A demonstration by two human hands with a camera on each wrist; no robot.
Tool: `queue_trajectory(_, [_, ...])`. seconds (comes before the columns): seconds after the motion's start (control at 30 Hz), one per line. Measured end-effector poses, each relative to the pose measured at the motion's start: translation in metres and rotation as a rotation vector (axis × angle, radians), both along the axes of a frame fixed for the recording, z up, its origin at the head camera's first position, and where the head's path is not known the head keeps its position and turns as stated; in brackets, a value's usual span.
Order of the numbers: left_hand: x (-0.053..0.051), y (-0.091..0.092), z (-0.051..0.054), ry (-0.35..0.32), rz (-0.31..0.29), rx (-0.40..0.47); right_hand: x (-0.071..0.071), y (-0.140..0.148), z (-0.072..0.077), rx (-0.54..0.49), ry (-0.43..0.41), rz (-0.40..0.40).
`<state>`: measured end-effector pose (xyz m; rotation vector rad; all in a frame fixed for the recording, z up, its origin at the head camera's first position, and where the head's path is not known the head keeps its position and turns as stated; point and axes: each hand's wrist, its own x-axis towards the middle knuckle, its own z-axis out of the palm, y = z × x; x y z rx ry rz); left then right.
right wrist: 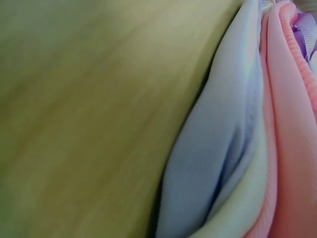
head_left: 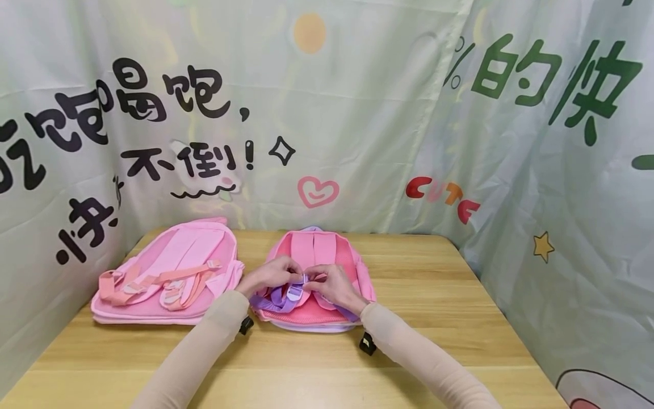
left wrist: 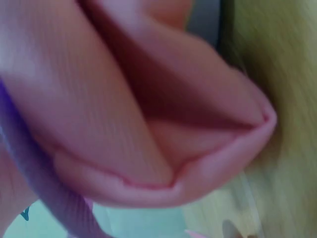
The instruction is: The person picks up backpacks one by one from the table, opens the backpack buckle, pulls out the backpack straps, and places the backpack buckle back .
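A pink backpack (head_left: 347,255) with lavender edging lies on the table, its back panel and shoulder straps facing up. Over its lower part, my left hand (head_left: 276,272) and right hand (head_left: 334,284) meet fingertip to fingertip. Between them they pinch a purple strap (head_left: 277,301) near a small pale piece; the fingers partly hide it. Just below sits a light purple buckle (head_left: 294,292). In the left wrist view, the purple strap (left wrist: 54,198) runs beside folded pink fabric (left wrist: 198,84). The right wrist view shows the bag's lavender side (right wrist: 213,139), with neither hand visible.
A second, lighter pink backpack (head_left: 199,236) with orange-pink straps (head_left: 179,275) lies to the left, close to my left forearm. The wooden table (head_left: 424,295) ends at printed cloth curtains (head_left: 357,113) at the back and sides.
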<state>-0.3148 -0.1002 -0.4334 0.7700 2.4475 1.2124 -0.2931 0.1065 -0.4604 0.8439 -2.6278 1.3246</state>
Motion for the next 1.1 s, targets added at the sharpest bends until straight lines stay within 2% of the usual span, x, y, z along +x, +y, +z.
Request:
queue_trajectory(0.37, [-0.0048, -0.0047, -0.0033, -0.024, -0.003, 0.019, -0.0012, 0.0025, -0.0009, 0.01, 0.016, 0.011])
queue_trajectory(0.63, [-0.0055, -0.0035, -0.002, 0.044, -0.001, -0.034, -0.0029, 0.0015, -0.0019, 0.0, 0.013, -0.004])
queue_trajectory(0.83, [-0.0042, -0.001, -0.003, 0.023, -0.004, -0.002, -0.0016, 0.0, -0.001, 0.009, -0.002, -0.015])
queue_trajectory(0.93, [-0.0035, -0.0025, -0.0016, 0.0, -0.009, 0.004, -0.0011, 0.0002, -0.0007, 0.006, -0.003, -0.008])
queue_trajectory(1.1, [-0.0034, -0.006, 0.0033, 0.023, -0.008, -0.042, -0.0014, 0.0007, -0.0003, -0.002, 0.005, -0.004])
